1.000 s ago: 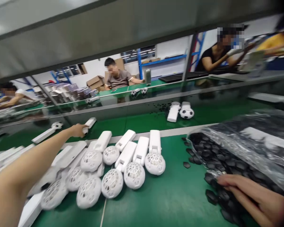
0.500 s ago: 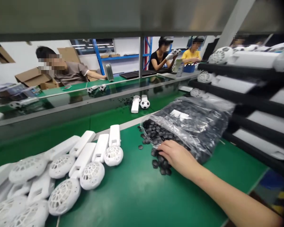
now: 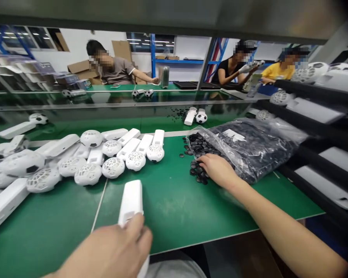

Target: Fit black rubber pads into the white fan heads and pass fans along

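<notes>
My left hand (image 3: 113, 247) is wrapped round a white handheld fan housing (image 3: 131, 199) at the front of the green bench. Its handle points away from me, and my fingers hide much of the rest. At the mouth of a clear plastic bag (image 3: 258, 143), my right hand (image 3: 219, 170) reaches down with fingers bent together among small black pentagon-shaped pieces (image 3: 198, 173). What is between its fingertips, if anything, is hidden. Left of the bag, several more white fan housings (image 3: 113, 167) with round lattice heads lie in rows.
Black racks (image 3: 316, 123) holding white housings rise on the right. Beyond the bench, two football-patterned fans (image 3: 201, 116) lie on a green surface beside scattered black bits. Several people sit at the far side. A metal shelf (image 3: 162, 19) crosses overhead.
My left hand has come into view at the bottom, holding a white fan housing. The view has turned left. My right hand remains at the black pieces.
</notes>
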Demonstrator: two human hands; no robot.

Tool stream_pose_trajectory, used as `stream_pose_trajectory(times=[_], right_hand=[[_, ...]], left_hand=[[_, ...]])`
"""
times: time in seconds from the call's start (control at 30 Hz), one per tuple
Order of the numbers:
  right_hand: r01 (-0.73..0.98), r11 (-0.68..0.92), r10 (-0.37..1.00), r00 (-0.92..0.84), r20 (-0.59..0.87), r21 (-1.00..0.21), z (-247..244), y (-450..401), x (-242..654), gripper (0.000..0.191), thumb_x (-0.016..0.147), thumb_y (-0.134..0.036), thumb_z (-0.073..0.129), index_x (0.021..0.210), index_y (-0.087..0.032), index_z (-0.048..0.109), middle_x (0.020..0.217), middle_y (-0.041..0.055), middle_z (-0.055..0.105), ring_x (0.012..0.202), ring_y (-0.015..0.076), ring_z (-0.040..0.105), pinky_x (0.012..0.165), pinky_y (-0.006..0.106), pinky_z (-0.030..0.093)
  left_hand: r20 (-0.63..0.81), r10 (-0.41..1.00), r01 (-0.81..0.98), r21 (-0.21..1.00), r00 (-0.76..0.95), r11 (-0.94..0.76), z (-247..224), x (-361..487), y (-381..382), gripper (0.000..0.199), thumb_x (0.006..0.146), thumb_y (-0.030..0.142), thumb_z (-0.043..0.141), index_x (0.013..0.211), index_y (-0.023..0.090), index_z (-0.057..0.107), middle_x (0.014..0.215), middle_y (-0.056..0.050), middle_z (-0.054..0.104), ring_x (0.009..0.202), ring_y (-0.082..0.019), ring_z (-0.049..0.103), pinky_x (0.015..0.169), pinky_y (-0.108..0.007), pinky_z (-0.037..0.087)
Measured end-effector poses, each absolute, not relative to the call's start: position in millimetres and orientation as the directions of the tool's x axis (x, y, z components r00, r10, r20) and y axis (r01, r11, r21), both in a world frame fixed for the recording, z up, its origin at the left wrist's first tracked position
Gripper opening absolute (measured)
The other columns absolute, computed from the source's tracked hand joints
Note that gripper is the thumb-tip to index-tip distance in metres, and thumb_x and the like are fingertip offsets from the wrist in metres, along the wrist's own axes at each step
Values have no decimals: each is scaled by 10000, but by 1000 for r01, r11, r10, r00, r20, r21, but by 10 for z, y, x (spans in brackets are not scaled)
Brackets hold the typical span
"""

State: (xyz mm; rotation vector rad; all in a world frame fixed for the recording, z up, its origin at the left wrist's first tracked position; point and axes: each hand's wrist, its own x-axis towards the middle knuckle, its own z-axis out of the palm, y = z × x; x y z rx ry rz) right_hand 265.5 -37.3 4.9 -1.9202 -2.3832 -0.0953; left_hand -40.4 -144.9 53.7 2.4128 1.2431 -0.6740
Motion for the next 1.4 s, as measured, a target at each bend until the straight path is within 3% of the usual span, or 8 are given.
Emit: stream_pose_trajectory(times=[0.13, 0.2, 0.37, 0.53, 0.63, 0.87, 1.13, 1.4], right_hand=[[974, 214, 974, -207, 97, -68, 70, -344, 2710, 170, 840, -148, 527, 943, -155, 662, 928, 88, 651, 829, 220, 616, 720, 279, 432], [975, 200, 976, -189, 105, -100, 64, -338, 2740, 161, 831, -153, 535, 919, -175, 668, 933, 75, 660, 839, 214, 617, 719, 270, 430], [971, 150, 977, -117, 176, -187, 60, -332, 2797, 160, 851, -200, 511, 922, -204, 655, 925, 44, 678, 836, 196, 615, 744, 273, 438], [952, 169, 963, -106, 247, -254, 94, -332, 2844, 254, 822, -46, 461, 917, -187, 650, 950, 22, 665, 881, 143, 599, 817, 235, 436], [931, 210, 960, -138, 245, -299, 115, -356, 2850, 247, 802, -40, 500, 930, -178, 661, 976, 33, 662, 887, 151, 601, 820, 252, 452], [815, 440, 877, -299, 377, -377, 130, -556, 2694, 126, 835, -158, 562, 860, -209, 675, 853, 41, 625, 812, 171, 592, 757, 312, 490], [644, 600, 800, -464, 382, -474, 225, -994, 2197, 216, 899, -146, 452, 1072, -180, 575, 883, 63, 590, 803, 146, 575, 707, 267, 505], [563, 561, 827, -415, 380, -607, 146, -1135, 2022, 139, 855, -130, 541, 942, -207, 616, 906, 35, 635, 860, 140, 594, 777, 262, 491]], left_hand=[[-602, 577, 783, 137, 553, -607, 767, 92, -1260, 793, 453, 402, 789, 1191, 232, 553, 1167, -156, 531, 825, -305, 631, 627, -391, 534], [-551, 491, 679, 205, 675, -705, 815, 101, -1149, 793, 410, 374, 821, 1152, 221, 585, 1261, -138, 472, 995, -328, 578, 749, -379, 524], [-492, 259, 461, 349, 831, -816, 731, -127, -916, 913, 411, 269, 807, 1260, 315, 474, 1462, -98, 285, 1323, -423, 201, 1037, -607, 210], [-326, 389, 493, 356, 862, -794, 526, -179, -793, 500, 622, 65, 597, 1061, 304, 596, 1110, -26, 607, 1049, -267, 548, 947, -443, 398], [-228, 534, 580, 335, 814, -742, 372, -81, -754, 252, 732, 249, 574, 982, 229, 599, 937, -51, 605, 872, -253, 580, 798, -399, 465], [-140, 770, 765, 316, 623, -562, 234, 36, -568, 663, 783, 441, 511, 1350, 166, 307, 1209, -120, 500, 1038, -293, 544, 814, -366, 454], [-156, 745, 725, 427, 648, -541, 215, 44, -515, 669, 768, 448, 530, 1360, 249, 288, 1253, -75, 493, 1062, -274, 544, 816, -347, 455], [-118, 795, 762, 396, 595, -512, 193, 37, -584, 648, 782, 393, 490, 1370, 239, 266, 1227, -80, 472, 954, -267, 595, 713, -332, 477]])
